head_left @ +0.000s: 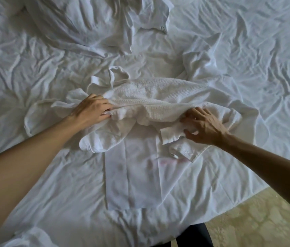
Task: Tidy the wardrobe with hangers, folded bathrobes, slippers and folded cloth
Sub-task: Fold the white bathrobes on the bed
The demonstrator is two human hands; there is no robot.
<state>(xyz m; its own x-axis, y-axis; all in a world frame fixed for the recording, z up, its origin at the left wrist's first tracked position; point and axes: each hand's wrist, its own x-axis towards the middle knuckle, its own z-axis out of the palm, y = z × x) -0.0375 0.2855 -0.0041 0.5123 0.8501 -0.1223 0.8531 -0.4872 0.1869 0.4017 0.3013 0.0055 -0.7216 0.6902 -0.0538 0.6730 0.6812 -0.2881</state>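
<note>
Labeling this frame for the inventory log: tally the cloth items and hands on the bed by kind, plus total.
Waffle bathrobe being folded: 1
Crumpled white garment at the top, probably a second robe: 1
White cloth at the bottom left corner, only partly in view: 1
Bed sheet: 1
Hands: 2, left hand and right hand, both gripping the robe
Total: 6

Bare forearms and hands, no sleeves

The left hand (91, 109) and right hand (204, 128) are seen uncovered, with no sleeves, rings or watch shown; dark clothing (192, 235) is glimpsed at the bottom edge.
</note>
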